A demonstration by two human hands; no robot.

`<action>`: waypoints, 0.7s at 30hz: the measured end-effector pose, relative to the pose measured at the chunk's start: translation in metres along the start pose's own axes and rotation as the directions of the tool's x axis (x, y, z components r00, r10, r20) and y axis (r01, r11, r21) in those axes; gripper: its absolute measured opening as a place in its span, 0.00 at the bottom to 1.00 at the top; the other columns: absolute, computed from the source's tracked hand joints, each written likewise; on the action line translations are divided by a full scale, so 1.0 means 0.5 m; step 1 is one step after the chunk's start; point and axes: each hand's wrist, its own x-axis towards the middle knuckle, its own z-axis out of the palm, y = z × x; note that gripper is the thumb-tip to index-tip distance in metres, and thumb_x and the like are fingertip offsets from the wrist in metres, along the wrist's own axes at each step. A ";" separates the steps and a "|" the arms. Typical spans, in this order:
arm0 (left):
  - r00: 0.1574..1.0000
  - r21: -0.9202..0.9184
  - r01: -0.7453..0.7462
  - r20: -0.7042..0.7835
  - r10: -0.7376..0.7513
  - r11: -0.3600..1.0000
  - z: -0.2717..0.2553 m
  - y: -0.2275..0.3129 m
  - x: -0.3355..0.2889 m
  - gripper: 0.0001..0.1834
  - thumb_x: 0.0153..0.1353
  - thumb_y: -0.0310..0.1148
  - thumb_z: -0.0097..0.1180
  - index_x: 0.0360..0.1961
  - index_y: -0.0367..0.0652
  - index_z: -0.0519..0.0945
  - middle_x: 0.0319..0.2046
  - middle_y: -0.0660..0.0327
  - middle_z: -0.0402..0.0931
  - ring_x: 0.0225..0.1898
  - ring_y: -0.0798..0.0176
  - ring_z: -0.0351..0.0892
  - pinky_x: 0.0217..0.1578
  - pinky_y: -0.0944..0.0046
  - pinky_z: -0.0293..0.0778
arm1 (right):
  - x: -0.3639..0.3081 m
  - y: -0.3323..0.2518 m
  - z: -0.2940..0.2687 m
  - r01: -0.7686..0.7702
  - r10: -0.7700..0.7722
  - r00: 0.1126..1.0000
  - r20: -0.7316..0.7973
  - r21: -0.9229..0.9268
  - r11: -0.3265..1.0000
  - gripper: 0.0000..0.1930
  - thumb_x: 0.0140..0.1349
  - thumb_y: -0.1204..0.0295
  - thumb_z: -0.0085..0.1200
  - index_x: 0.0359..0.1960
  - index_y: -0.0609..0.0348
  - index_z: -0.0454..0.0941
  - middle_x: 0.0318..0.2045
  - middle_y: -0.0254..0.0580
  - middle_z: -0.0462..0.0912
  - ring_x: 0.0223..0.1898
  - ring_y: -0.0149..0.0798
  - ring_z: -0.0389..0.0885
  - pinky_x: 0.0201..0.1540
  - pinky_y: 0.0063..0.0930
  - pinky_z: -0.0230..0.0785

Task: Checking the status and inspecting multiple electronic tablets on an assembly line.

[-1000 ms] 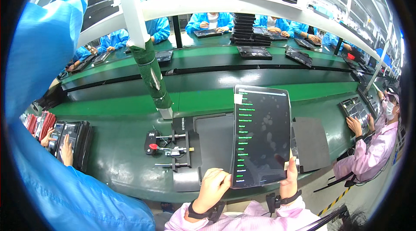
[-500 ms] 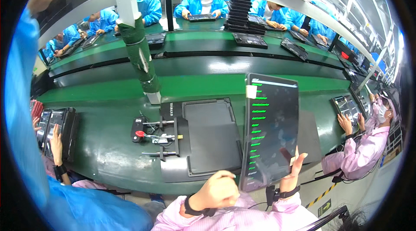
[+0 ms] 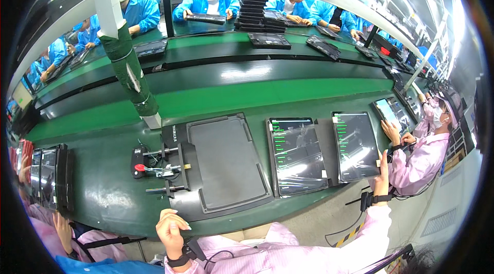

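Note:
My right hand (image 3: 382,174) grips the lower right edge of a black tablet (image 3: 355,145), which is over a dark mat on the right side of the green bench. Its lit screen shows green lines of text. To its left, a second tablet (image 3: 296,156) with similar green lines lies apart from both hands. My left hand (image 3: 172,230) is in front of the bench's near edge with fingers loosely bent and apart; nothing shows in it. Beyond that hand is a dark framed tray (image 3: 226,163), with a clamp fixture (image 3: 167,168) with a red tip and metal rods at its left.
Tablets stand in a stack (image 3: 51,176) at the far left, near a co-worker's hand (image 3: 63,230). Another co-worker (image 3: 424,143) in pink handles a tablet at right. A green-wrapped post (image 3: 128,71) rises behind the fixture. People in blue work across the bench.
My right hand has brought the upright tablet down and rightward to the bench. The left hand has moved away from it to the left. The view has shifted, and the second tablet is now visible.

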 end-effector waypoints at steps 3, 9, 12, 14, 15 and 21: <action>0.999 0.033 0.047 -0.027 -0.046 0.998 -0.006 -0.003 -0.007 0.23 0.63 0.39 0.40 0.11 0.42 0.69 0.09 0.64 0.71 0.16 0.65 0.71 0.41 0.59 0.67 | 0.069 0.057 -0.024 -0.253 0.278 0.955 -0.102 0.209 0.945 0.30 0.62 0.45 0.43 0.52 0.58 0.71 0.34 0.30 0.80 0.30 0.25 0.77 0.35 0.23 0.70; 0.997 0.098 0.077 -0.037 -0.074 0.992 -0.008 0.004 -0.006 0.22 0.63 0.35 0.40 0.12 0.41 0.68 0.11 0.63 0.72 0.17 0.65 0.70 0.41 0.58 0.66 | 0.069 0.084 -0.022 -0.218 0.193 0.965 0.177 0.135 0.967 0.38 0.61 0.39 0.36 0.58 0.62 0.66 0.47 0.34 0.77 0.41 0.29 0.76 0.43 0.21 0.68; 0.995 0.114 0.101 -0.032 -0.098 0.988 -0.004 0.002 -0.005 0.21 0.62 0.34 0.40 0.12 0.41 0.69 0.11 0.62 0.72 0.18 0.64 0.70 0.42 0.58 0.66 | 0.067 0.065 0.002 -0.210 0.169 0.936 0.308 0.104 0.972 0.39 0.61 0.38 0.33 0.58 0.61 0.66 0.48 0.34 0.76 0.43 0.29 0.76 0.44 0.21 0.68; 0.995 0.123 0.104 -0.008 -0.104 0.987 -0.001 0.000 -0.006 0.20 0.62 0.33 0.41 0.12 0.40 0.70 0.12 0.63 0.72 0.18 0.64 0.71 0.42 0.58 0.66 | 0.061 0.058 0.011 -0.260 0.246 0.954 0.172 0.061 0.964 0.40 0.60 0.36 0.32 0.58 0.61 0.66 0.48 0.34 0.76 0.44 0.29 0.75 0.45 0.20 0.67; 0.994 0.129 0.111 -0.011 -0.111 0.985 -0.001 -0.001 -0.007 0.20 0.62 0.33 0.41 0.12 0.40 0.70 0.12 0.63 0.72 0.18 0.64 0.71 0.42 0.58 0.66 | 0.059 0.058 0.013 -0.261 0.247 0.954 0.170 0.062 0.963 0.40 0.60 0.36 0.32 0.58 0.61 0.66 0.48 0.34 0.76 0.44 0.29 0.75 0.45 0.20 0.67; 0.992 0.134 0.126 0.012 -0.128 0.983 0.003 -0.002 -0.011 0.20 0.61 0.33 0.42 0.12 0.40 0.71 0.12 0.62 0.73 0.19 0.63 0.71 0.43 0.58 0.66 | 0.095 0.081 -0.018 -0.303 0.295 0.948 0.116 0.057 0.951 0.43 0.55 0.33 0.36 0.58 0.61 0.65 0.41 0.38 0.79 0.38 0.33 0.79 0.40 0.30 0.72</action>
